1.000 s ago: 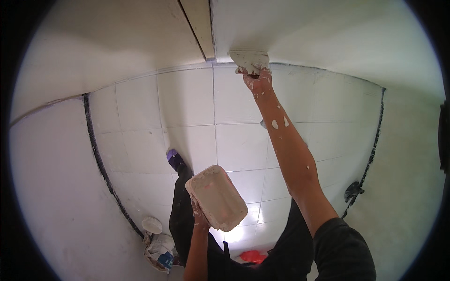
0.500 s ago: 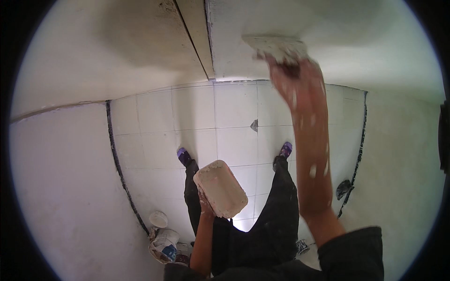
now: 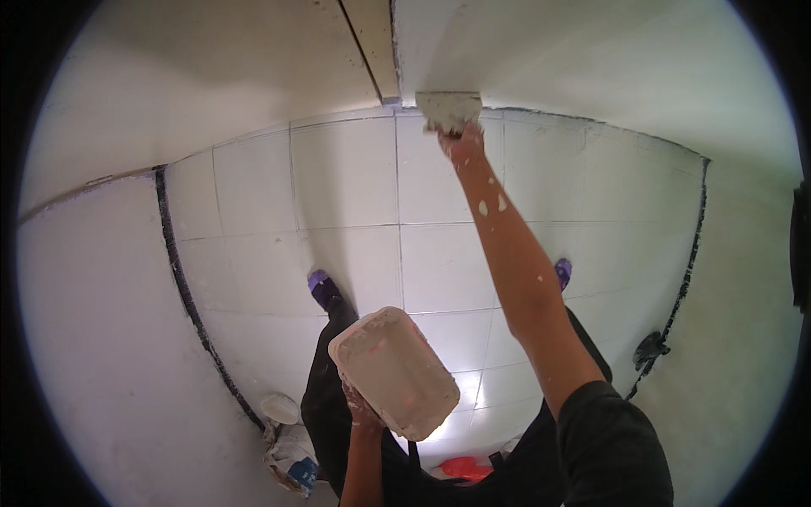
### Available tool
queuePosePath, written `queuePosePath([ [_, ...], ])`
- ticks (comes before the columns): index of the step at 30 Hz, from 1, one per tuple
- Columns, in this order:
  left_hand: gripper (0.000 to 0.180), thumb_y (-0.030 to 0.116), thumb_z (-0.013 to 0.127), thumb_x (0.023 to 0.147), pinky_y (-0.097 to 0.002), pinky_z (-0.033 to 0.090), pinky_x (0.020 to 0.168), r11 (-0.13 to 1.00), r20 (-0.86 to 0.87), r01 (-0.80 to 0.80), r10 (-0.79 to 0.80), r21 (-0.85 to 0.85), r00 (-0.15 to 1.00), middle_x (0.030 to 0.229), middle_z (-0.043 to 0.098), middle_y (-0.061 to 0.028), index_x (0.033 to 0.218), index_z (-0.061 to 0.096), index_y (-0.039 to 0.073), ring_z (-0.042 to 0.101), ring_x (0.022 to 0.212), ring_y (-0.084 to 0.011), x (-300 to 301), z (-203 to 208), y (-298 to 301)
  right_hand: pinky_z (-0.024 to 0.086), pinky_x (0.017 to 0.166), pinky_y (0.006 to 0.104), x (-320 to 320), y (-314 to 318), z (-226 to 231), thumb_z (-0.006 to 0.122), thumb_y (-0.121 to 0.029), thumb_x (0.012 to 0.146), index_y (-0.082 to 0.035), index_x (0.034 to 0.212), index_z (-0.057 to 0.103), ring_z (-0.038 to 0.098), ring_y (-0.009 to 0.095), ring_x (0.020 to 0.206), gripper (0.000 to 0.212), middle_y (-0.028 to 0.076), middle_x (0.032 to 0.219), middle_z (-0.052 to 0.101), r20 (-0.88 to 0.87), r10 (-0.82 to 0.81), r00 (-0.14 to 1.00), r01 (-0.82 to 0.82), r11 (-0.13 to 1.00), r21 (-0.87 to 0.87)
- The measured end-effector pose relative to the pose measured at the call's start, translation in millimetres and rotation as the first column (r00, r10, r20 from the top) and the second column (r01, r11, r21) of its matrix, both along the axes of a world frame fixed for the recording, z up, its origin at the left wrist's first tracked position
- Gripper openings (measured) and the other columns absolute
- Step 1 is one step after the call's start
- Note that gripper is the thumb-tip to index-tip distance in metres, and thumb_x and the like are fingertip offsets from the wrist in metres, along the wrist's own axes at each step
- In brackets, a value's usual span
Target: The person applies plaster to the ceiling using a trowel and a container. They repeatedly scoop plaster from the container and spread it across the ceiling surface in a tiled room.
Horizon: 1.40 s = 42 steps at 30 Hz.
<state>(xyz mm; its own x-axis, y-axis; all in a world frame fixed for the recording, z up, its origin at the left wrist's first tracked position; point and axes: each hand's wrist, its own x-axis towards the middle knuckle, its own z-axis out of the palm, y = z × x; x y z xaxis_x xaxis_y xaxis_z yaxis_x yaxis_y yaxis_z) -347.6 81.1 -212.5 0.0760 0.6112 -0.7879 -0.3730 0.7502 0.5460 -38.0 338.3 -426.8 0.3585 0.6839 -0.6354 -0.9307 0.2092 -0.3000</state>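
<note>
My right hand [image 3: 462,145] grips a wide putty knife [image 3: 449,108] smeared with pale plaster. Its straight edge lies against the lower part of the white wall [image 3: 574,59], just right of the corner strip. Splashes of plaster dot my right forearm. Down near my legs, my left hand [image 3: 361,407] holds a rectangular plastic tub [image 3: 395,372] by its left side. The tub's inside is coated with whitish plaster, and how much lies in it is hard to judge. My left fingers are partly hidden beneath the tub.
White floor tiles [image 3: 355,262] stretch between the walls, with dark strips along both side edges. At lower left stand a white round lid or bowl [image 3: 280,409] and a crumpled bag [image 3: 291,460]. A red object [image 3: 465,468] lies behind my legs; a dark lump [image 3: 650,350] sits by the right wall.
My right hand has brought the putty knife down and left, from higher on the wall to near its foot. My left hand still holds the tub, now slightly nearer the view.
</note>
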Motion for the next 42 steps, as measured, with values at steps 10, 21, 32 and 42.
queuePosePath([
  [10, 0.049, 0.042, 0.038, 0.084, -0.0353, 0.046, 0.078, 0.976, 0.088, -0.213, 0.215, -0.038, 0.973, 0.112, 0.044, -0.0091, 0.121, 0.031, 0.009, 0.049, 0.096, -0.0214, 9.0, 74.4, 5.4, 0.048, 0.073, 0.0420, -0.3, 44.2, 198.3, 0.038, -0.013, 0.085, -0.004, 0.100, 0.048, 0.053, 0.026, 0.090, 0.019, 0.011, 0.102, 0.052, -0.244, -0.167, 0.955, 0.164, 0.986, -0.034],
  [21, 0.052, 0.048, 0.029, 0.084, -0.0384, 0.042, 0.084, 0.997, 0.096, -0.055, 0.060, -0.053, 0.994, 0.118, 0.040, -0.0082, 0.123, 0.031, 0.013, 0.044, 0.104, -0.0237, 1.0, 131.1, -0.8, 0.041, 0.084, 0.0425, -5.9, -36.5, 517.3, 0.047, -0.011, 0.081, 0.003, 0.102, 0.045, 0.047, 0.026, 0.097, 0.025, 0.014, 0.103, 0.049, -0.018, -0.008, 1.000, 0.010, 0.996, 0.093],
  [32, 0.052, 0.048, 0.034, 0.084, -0.0380, 0.042, 0.084, 0.948, 0.215, -0.262, 0.298, -0.180, 0.930, 0.115, 0.043, -0.0072, 0.121, 0.033, 0.011, 0.046, 0.101, -0.0212, 19.1, 6.5, -10.3, 0.035, 0.088, 0.0451, 63.3, -62.3, 31.3, 0.035, -0.019, 0.085, -0.007, 0.111, 0.042, 0.038, 0.028, 0.108, 0.029, 0.011, 0.118, 0.041, 0.119, -0.086, 0.989, 0.113, 0.963, -0.243],
  [42, 0.052, 0.048, 0.035, 0.083, -0.0389, 0.042, 0.083, 0.998, -0.060, 0.009, -0.005, 0.056, 0.998, 0.115, 0.043, -0.0071, 0.121, 0.033, 0.012, 0.047, 0.100, -0.0231, 36.8, 15.3, -5.9, 0.046, 0.077, 0.0404, 108.4, 13.7, 128.3, 0.036, -0.014, 0.086, -0.001, 0.099, 0.047, 0.052, 0.026, 0.091, 0.021, 0.012, 0.100, 0.052, -0.087, -0.282, 0.955, 0.269, 0.953, -0.138],
])
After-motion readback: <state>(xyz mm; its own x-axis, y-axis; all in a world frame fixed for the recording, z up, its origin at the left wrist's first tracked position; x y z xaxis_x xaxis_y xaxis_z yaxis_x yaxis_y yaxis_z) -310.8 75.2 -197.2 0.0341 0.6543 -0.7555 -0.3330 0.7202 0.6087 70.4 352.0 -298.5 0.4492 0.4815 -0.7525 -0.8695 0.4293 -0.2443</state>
